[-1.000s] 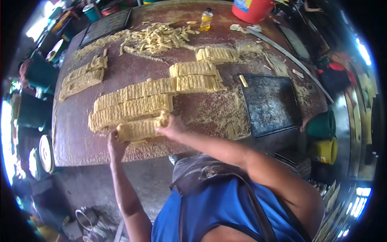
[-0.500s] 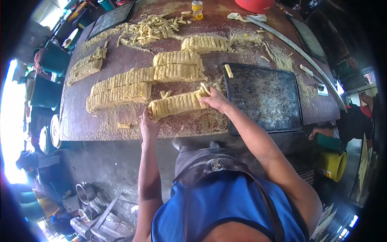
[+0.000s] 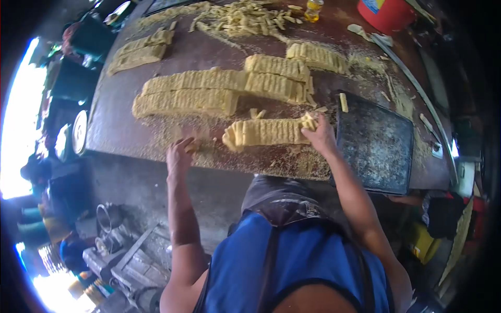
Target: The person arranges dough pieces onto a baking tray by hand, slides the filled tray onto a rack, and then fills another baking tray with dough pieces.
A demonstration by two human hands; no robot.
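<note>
A row of pale dough sticks point(image 3: 269, 132) lies on the crumb-covered table, close to the black tray. At its right end my right hand point(image 3: 320, 136) is closed around the last sticks. My left hand point(image 3: 181, 152) is apart from the row, near the table's front edge, its fingers closed on a small dough piece point(image 3: 191, 146). Behind them stands a long double row of dough sticks point(image 3: 188, 93), joined to another block point(image 3: 276, 78). Two small loose pieces point(image 3: 257, 113) lie just behind the row.
A black tray point(image 3: 376, 143) with one stick point(image 3: 343, 103) on it lies at the right. A loose pile of sticks point(image 3: 245, 20), a bottle point(image 3: 313, 10), a red bucket point(image 3: 386, 14) and a long metal strip point(image 3: 417, 78) are farther back. More rows point(image 3: 140, 52) stand at the left.
The row in both hands has been set down at the right, beside the tray. My left hand has let go of its left end and moved left to a small piece at the table's front.
</note>
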